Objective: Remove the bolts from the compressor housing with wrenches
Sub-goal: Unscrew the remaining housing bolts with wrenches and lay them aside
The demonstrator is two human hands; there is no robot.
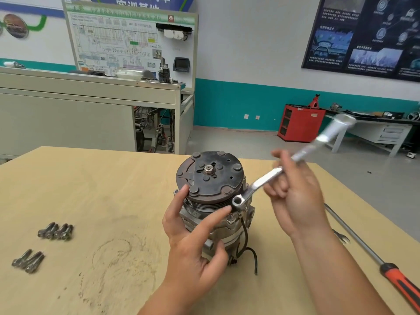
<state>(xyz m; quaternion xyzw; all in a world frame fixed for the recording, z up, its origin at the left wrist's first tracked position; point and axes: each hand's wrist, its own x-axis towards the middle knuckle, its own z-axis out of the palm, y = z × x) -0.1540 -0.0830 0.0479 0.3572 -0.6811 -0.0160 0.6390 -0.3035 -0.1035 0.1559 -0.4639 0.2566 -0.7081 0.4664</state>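
Compressor housing [229, 241] of grey cast metal is stood on end near the middle of the pale wooden bench [113, 189], with its dark round clutch plate [210, 176] turned upward and a hexagonal nut [209, 169] seen at the plate's centre. It is held by the left hand [193, 242]: the grip is spread round the body, with the forefinger laid on the plate's rim, another finger laid across the grooved pulley and the thumb pressed against the lower casing. A long silver ring wrench [261, 183] is held in the right hand [297, 201], whose grip is closed about the shank; the tool's far end is blurred. The ring end is placed against the pulley's edge, just above a bolt head [230, 220] on the housing flange, and its hole is seen empty. Two clusters of loose grey bolts are laid well to the left, one [55, 231] behind the other [28, 261]. To the right, a screwdriver with a red and black handle [400, 283] is laid on the bench, and the forked end of a second wrench [342, 237] is seen beside it, partly hidden by the right forearm.
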